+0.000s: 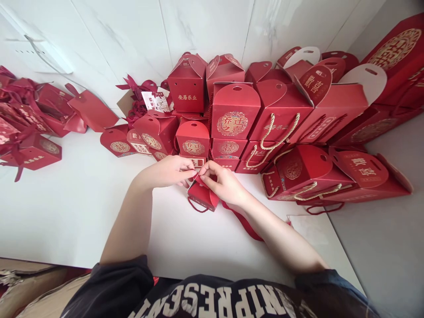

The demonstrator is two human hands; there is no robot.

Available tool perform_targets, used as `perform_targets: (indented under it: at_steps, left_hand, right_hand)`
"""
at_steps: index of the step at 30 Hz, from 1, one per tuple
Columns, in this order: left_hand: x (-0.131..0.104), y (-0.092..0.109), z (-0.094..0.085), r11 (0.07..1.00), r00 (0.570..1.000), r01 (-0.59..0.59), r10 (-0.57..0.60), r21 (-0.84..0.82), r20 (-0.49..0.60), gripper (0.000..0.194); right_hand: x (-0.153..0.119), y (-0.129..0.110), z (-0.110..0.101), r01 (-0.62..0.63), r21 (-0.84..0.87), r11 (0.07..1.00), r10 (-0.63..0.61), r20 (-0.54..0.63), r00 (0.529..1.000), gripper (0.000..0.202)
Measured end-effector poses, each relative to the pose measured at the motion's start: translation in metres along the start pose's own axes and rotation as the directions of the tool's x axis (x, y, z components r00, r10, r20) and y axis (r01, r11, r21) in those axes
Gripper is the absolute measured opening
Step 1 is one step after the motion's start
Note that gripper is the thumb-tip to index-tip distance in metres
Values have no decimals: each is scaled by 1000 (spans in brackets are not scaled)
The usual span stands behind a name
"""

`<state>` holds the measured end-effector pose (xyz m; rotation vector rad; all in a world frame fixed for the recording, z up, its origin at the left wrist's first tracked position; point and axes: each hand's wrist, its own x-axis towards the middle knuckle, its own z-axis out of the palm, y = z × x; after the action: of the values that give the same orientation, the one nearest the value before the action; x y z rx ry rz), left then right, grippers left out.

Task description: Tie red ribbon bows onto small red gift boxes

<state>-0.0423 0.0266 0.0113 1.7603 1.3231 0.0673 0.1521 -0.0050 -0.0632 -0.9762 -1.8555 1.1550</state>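
- Dark shirt (198,300) leans close, likely for reach.
- White bench (82,216) carries everything.
- Red boxes (236,99) stand stacked against the wall (205,26), apparently saving room.
- Left hand (172,171) and right hand (221,180), fingers pinching the small box's (202,196) top, seemingly steady it in front of the stack.

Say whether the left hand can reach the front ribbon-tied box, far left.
Probably yes: open tabletop leads to the ribbon-tied box, though the left hand is busy at the small red box.
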Motion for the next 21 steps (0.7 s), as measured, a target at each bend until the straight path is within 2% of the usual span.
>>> perform_targets:
  at_steps: [3, 5, 7, 9, 11, 13, 16, 18, 21]
  left_hand:
    - [-7, 3, -5, 998, 997, -61, 62, 26, -53, 23]
    - [-16, 3, -12, 996, 991, -78, 73, -37, -116, 20]
    - [-25, 1, -20, 983, 972, -115, 82, -141, -221, 18]
    - [-33, -3, -27, 945, 929, -202, 102, -256, -357, 16]
    - [-38, -9, -33, 880, 872, -322, 133, -349, -471, 15]
    - [-40, -13, -36, 807, 835, -418, 160, -418, -526, 15]
    - [-41, -17, -40, 727, 815, -483, 170, -488, -554, 22]
    - [-42, -20, -42, 687, 805, -513, 177, -515, -566, 25]
    - [-41, -27, -48, 625, 782, -578, 243, -524, -573, 25]
  right_hand:
    - [-1, -3, -11, -7, -10, 1000, 6, -69, 998, 13]
    - [-4, -3, -24, -18, 13, 1000, 20, -143, 989, 20]
    - [-11, 3, -38, -32, 69, 997, 44, -185, 982, 26]
    - [-20, 15, -48, -64, 108, 992, 83, -180, 980, 30]
    - [-32, 31, -51, -147, 106, 983, 162, -147, 976, 33]
    - [-44, 47, -49, -250, 154, 956, 264, -78, 961, 37]
    - [-59, 61, -40, -359, 319, 877, 347, 96, 933, 39]
    - [-66, 63, -35, -400, 429, 810, 358, 180, 916, 39]
    - [-70, 60, -32, -426, 506, 750, 337, 262, 904, 33]
